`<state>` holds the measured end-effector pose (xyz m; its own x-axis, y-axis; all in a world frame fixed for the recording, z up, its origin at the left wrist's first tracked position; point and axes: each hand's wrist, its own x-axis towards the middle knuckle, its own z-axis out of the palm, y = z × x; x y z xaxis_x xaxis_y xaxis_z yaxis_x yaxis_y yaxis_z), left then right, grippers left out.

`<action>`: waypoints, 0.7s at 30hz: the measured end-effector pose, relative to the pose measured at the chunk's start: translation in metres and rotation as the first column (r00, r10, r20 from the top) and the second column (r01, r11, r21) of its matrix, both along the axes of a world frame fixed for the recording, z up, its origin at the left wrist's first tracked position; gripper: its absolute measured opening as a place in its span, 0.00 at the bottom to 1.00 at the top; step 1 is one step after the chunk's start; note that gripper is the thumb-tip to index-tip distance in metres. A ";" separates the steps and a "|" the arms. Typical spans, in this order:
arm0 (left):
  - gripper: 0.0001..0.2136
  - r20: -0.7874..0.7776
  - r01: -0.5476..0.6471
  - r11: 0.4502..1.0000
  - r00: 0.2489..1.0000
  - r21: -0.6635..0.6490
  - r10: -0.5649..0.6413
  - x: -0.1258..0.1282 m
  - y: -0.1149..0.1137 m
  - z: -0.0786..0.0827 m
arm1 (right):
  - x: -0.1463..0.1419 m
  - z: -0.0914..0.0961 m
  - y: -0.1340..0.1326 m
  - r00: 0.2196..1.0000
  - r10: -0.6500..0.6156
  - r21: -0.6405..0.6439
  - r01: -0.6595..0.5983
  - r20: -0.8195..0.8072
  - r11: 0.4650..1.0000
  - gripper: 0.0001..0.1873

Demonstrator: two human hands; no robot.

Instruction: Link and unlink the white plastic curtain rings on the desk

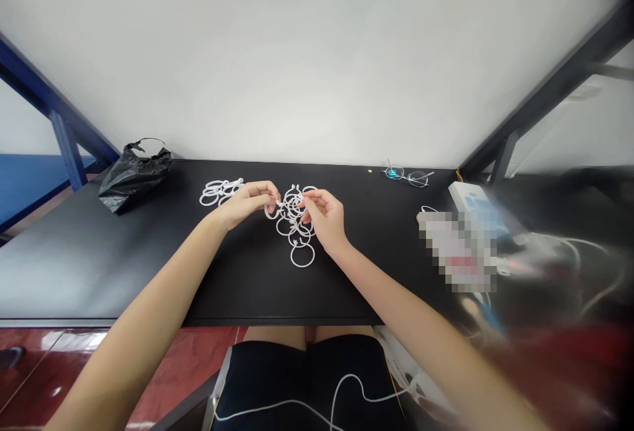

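A cluster of white plastic rings [296, 230] lies on the black table [148, 253] in front of me, several of them linked or overlapping. My left hand [247, 201] pinches a ring at the cluster's upper left edge. My right hand [323, 216] has its fingers curled on a ring at the cluster's upper right. The two hands are a few centimetres apart, both over the rings. A second, smaller pile of white rings [220, 191] lies just left of my left hand, untouched.
A crumpled black plastic bag [133, 175] sits at the table's far left. Round glasses [407, 175] lie near the back wall at right. A white power strip [473, 203] with cables and a blurred object occupy the right side.
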<state>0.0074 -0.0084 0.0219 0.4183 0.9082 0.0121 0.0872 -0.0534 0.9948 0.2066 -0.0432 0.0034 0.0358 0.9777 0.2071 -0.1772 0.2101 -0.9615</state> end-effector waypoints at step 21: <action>0.06 0.074 0.009 0.982 0.997 -0.188 0.005 0.030 -0.012 -0.006 | -0.004 -0.010 -0.010 0.886 -0.068 0.351 -0.110 0.459 0.930 0.05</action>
